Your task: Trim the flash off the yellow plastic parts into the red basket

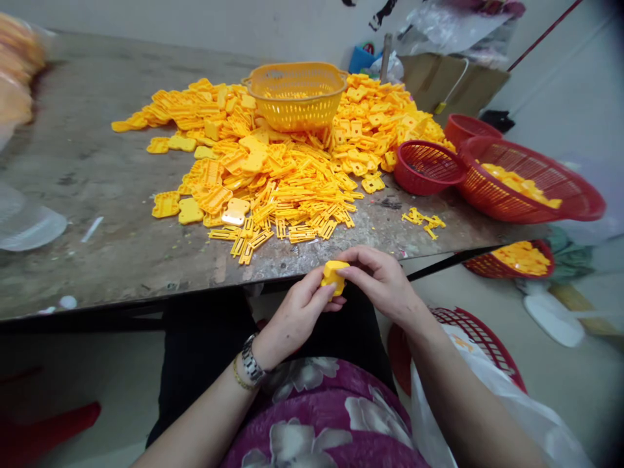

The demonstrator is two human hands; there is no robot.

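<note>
Table (pixel 112 188) beyond your fingers (pixel 361 279) bears yellow parts (pixel 302 182); your left hand (pixel 292 318) and right hand (pixel 392 283) grip one piece (pixel 334 268).

A brown cardboard box (pixel 480 84) is seen near the pale grey wall (pixel 205 26), with a see-through plastic bag (pixel 436 31) on top. Lower down, a crumpled green cloth (pixel 571 255) and a flat white rounded thing (pixel 553 318) are seen.

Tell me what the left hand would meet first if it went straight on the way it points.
Past the yellow piece in the left hand, probably the right hand; depth is unclear.
</note>
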